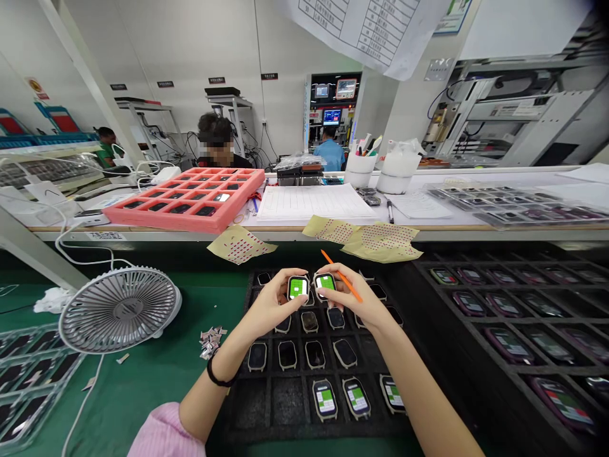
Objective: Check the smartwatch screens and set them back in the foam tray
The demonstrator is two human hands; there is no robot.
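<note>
My left hand [276, 301] is closed around a smartwatch body [297, 288] with a lit green and white screen, thumb on its lower edge. My right hand [359, 298] grips a second smartwatch [325, 285], its screen also green and white. An orange stick [341, 275], pen-like, is tucked in the right hand and slants up to the left. Both watches are held side by side above a black foam tray [247, 406]. In its compartments lie several strapless watches, some dark, such as one watch [287, 354], and a few lit ones [325, 400] at the front.
A white fan [118, 308] stands left on the green mat, beside small scraps [212, 341]. Another tray [480, 374] of watches lies right. A pink foam tray [219, 219], papers [314, 202] and yellow sticker sheets [380, 241] are at the shelf ahead. Other people sit beyond.
</note>
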